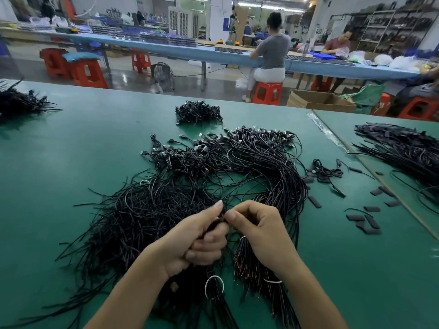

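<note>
A big heap of thin black cables [194, 186] with plug ends lies across the green table [71, 143]. Over its near side, my left hand [199, 243] grips a bunch of black cables that runs down toward me, with a white band [214, 284] tied round it. My right hand [256, 229] has its fingers curled and pinches something small and dark at the top of that bunch, thumb tip to thumb tip with the left. Under my right wrist lies a second bundle [251, 264] with reddish wire ends and a white tie.
Short black sleeve pieces [365, 222] lie scattered to the right. A small cable pile [198, 112] sits at the back, another [19, 103] at far left, a long one [403, 148] on the right-hand table. People on red stools work at a blue bench beyond.
</note>
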A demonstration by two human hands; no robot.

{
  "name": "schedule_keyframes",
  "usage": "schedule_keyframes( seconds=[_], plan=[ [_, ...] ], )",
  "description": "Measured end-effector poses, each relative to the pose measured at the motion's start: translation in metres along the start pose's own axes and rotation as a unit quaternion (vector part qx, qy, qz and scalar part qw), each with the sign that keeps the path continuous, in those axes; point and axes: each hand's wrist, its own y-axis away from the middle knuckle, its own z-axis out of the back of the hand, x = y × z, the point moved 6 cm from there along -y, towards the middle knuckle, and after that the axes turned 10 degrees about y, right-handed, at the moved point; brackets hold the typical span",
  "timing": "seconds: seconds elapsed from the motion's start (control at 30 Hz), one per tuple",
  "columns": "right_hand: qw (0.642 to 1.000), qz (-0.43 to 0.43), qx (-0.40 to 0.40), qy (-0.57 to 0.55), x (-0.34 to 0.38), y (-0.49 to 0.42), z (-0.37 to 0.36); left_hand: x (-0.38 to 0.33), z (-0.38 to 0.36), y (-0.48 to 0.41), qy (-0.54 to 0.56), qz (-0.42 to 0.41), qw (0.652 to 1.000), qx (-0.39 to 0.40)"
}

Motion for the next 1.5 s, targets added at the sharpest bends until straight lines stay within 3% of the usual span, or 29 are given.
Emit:
schedule_keyframes(
  seconds=[0.1,0.2,0.27,0.37,0.43,0.53,0.73,0.87,0.93,1.03,1.17,1.23,1.37,1.43,1.5],
  plan=[
    [0.998,-0.034,0.005,0.062,-0.011,0.003,-0.008,-0.015,-0.001,-0.001,0.181,-0.075,0.98,0.037],
    [0.988,-0.039,0.069,0.135,-0.016,0.01,-0.021,-0.029,0.014,-0.007,0.287,-0.195,0.936,-0.06],
    [0.98,-0.036,0.111,0.161,-0.014,0.015,-0.03,-0.032,0.026,-0.009,0.249,-0.261,0.923,-0.135],
    [0.968,-0.02,0.143,0.203,-0.006,0.018,-0.032,-0.028,0.031,-0.009,-0.032,-0.287,0.934,-0.209],
    [0.963,-0.007,0.142,0.23,-0.001,0.017,-0.025,-0.021,0.028,-0.008,-0.22,-0.261,0.912,-0.227],
    [0.962,0.023,0.099,0.255,0.005,0.01,-0.008,-0.012,0.02,-0.008,-0.336,-0.175,0.904,-0.196],
    [0.985,0.059,0.007,0.162,0.009,0.007,0.006,0.002,0.008,-0.003,-0.245,-0.012,0.962,-0.12],
    [0.997,0.037,0.074,-0.004,0.003,0.006,-0.003,0.005,0.006,0.001,-0.098,0.04,0.994,-0.035],
    [0.995,0.039,0.088,-0.002,0.002,0.006,-0.004,0.009,0.008,0.002,-0.064,0.056,0.996,-0.011],
    [0.994,0.037,0.096,0.036,0.0,0.003,-0.006,0.01,0.01,0.003,-0.105,0.04,0.993,-0.035],
    [0.992,0.032,0.075,0.091,-0.002,0.002,-0.006,0.002,0.018,-0.005,-0.194,-0.071,0.967,-0.149],
    [0.993,0.035,0.052,0.104,-0.001,0.0,-0.006,0.001,0.019,-0.007,-0.172,-0.108,0.963,-0.178],
    [0.992,0.063,0.007,0.11,0.008,-0.006,-0.008,0.009,0.008,-0.01,0.001,-0.012,0.996,-0.089],
    [0.99,0.078,-0.007,0.121,0.013,-0.011,-0.008,0.012,0.01,-0.011,-0.019,0.029,0.996,-0.087],
    [0.991,0.074,-0.021,0.113,0.014,-0.017,-0.005,0.005,0.02,-0.012,-0.068,0.004,0.988,-0.139]
  ],
)
